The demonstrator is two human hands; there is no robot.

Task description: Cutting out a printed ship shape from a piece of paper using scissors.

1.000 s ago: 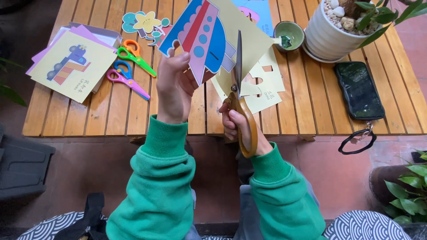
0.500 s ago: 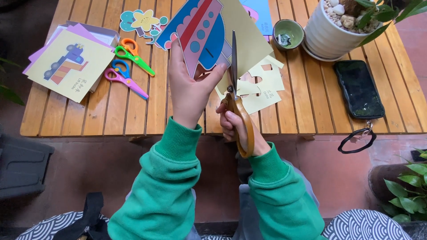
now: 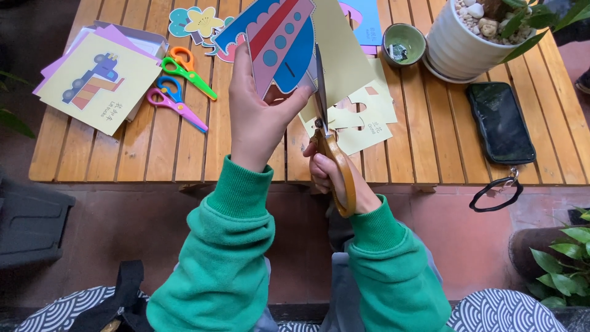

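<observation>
The left hand point(image 3: 255, 117) grips the lower edge of a yellow paper sheet point(image 3: 341, 52), thumb pressed on the front and fingers behind, holding it up over the near edge of the wooden slatted table point(image 3: 430, 154). The sheet carries a printed rocket-like shape point(image 3: 276, 43) in blue, pink and red, whose long axis runs from lower left to upper right, nose toward the table's far edge.

Along the table's left edge lies a stack of coloured sheets point(image 3: 98, 77), the top one yellow with a printed vehicle. Just right of it sit two small pairs of scissors: an orange-and-green pair point(image 3: 187, 71) and a blue-and-pink pair point(image 3: 175, 101), both with blades slanting toward the near right. At the far edge, behind the held sheet, are flower cut-outs point(image 3: 196, 21).

The right hand point(image 3: 335, 178) is closed through the handles of yellow-handled scissors point(image 3: 329, 135). Their long axis stands almost upright in the view, blades pointing away toward the far edge, cutting into the sheet just right of the printed shape. Under them a yellow sheet with cut-out holes point(image 3: 362, 120) lies flat.

Further right stand a small green bowl point(image 3: 404, 42), a white plant pot point(image 3: 467, 46) with pebbles at the far right corner, and a dark phone point(image 3: 499, 122) with a loop strap hanging over the near edge.
</observation>
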